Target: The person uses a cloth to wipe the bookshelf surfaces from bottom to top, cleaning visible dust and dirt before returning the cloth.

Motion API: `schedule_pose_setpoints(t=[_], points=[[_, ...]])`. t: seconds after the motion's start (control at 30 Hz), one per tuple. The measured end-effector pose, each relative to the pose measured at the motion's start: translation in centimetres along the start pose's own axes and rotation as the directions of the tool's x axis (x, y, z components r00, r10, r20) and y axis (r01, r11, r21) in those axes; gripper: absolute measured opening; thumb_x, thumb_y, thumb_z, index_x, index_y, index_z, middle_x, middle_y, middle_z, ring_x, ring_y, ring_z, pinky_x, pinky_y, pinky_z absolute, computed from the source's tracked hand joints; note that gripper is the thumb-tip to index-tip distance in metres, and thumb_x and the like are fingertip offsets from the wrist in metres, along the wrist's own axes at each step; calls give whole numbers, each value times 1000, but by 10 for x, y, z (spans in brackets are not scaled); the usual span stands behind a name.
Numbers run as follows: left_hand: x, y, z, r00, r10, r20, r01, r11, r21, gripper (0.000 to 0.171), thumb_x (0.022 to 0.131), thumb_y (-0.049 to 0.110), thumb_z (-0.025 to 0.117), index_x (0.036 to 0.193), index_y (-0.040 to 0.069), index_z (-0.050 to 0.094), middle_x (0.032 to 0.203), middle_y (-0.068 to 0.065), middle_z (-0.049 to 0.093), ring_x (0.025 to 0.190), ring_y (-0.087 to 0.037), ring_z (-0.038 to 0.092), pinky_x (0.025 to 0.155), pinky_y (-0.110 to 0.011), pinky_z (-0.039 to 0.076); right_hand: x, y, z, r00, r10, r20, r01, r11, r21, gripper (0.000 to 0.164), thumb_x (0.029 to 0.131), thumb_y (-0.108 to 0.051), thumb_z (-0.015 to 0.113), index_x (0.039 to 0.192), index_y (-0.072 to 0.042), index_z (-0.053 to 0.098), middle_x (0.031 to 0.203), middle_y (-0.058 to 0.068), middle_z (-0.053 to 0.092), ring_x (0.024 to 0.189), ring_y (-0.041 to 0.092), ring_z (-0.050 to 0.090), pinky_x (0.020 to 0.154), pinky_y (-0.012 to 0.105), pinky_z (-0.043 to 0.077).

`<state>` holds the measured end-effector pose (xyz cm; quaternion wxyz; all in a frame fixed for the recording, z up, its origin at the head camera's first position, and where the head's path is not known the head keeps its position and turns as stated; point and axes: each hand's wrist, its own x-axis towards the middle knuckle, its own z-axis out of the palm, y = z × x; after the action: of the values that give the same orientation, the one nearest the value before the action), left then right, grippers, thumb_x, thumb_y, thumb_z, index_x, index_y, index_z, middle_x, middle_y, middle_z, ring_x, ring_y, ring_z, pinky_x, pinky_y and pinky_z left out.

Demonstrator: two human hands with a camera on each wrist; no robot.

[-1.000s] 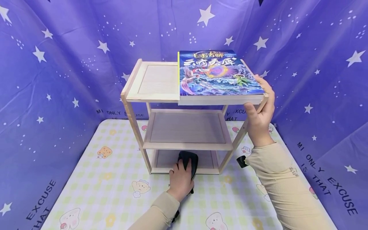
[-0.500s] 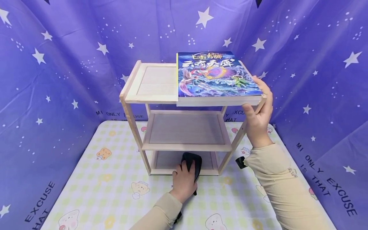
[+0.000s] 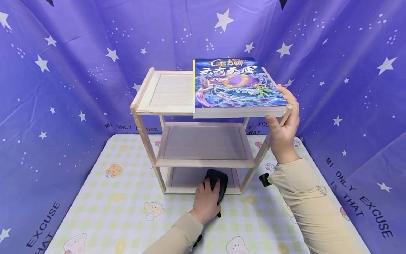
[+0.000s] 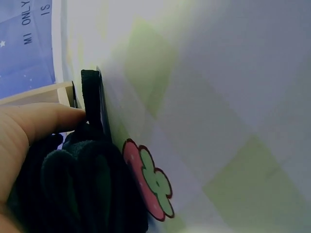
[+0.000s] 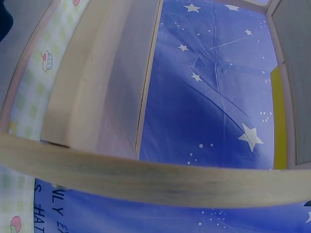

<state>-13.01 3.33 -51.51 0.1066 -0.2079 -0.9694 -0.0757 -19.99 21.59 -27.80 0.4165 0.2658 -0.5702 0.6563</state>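
A three-tier wooden shelf (image 3: 205, 163) stands upright in the middle of the table. My left hand (image 3: 206, 204) holds a dark folded cloth (image 3: 219, 175) at the front of the bottom tier (image 3: 187, 177), fingers spread over its top. In the left wrist view the thick folds of the cloth (image 4: 97, 184) bunch beside the thumb. My right hand (image 3: 284, 135) grips the upper right corner of the shelf, thumb in front of the post and fingers behind. Beside that hand a thick paperback book (image 3: 234, 83) lies flat on the top tier, its front edge jutting slightly over.
A checked tablecloth (image 3: 127, 208) with cartoon prints covers the table. Purple curtains (image 3: 76, 88) with white stars surround it on the back and both sides. The middle tier (image 3: 206, 143) sits above the left hand.
My left hand has slid to the right with the cloth along the bottom tier. The right hand keeps its grip on the corner, and the view has shifted slightly.
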Motion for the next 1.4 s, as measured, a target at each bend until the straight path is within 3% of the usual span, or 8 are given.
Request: schedule_pose_setpoints(t=[0.37,0.67,1.1,1.4], points=[[5,2,0,995,92,25,-91,994,-59,77,76,32,76,146,14,50,135,-22,53,114,-36,54,91,-44,50,0,1,0,1000,-7,-4,7,1000,0,89,72,-53,83,135,-2,47,142,2,49,145,30,31,118,39,31],[8,3,1,979,197,55,-192,978,-80,77,79,37,75,147,15,48,136,-22,51,116,-37,54,90,-42,52,0,0,-1,1000,-5,8,5,1000,-21,89,72,-54,82,136,-3,46,144,3,46,145,30,30,119,40,30],[8,6,-2,964,243,108,-217,954,-205,79,81,33,74,151,15,42,142,-22,46,125,-38,49,95,-42,51,0,-1,0,1000,0,12,0,1000,-6,89,73,-53,82,136,-2,46,145,4,46,143,29,33,117,37,33],[5,3,-4,969,230,95,-199,946,-255,78,81,28,72,151,15,42,142,-21,45,127,-35,48,99,-38,49,0,0,0,1000,-5,6,6,1000,-18,90,73,-54,82,136,-1,46,144,3,47,142,28,35,117,37,34]])
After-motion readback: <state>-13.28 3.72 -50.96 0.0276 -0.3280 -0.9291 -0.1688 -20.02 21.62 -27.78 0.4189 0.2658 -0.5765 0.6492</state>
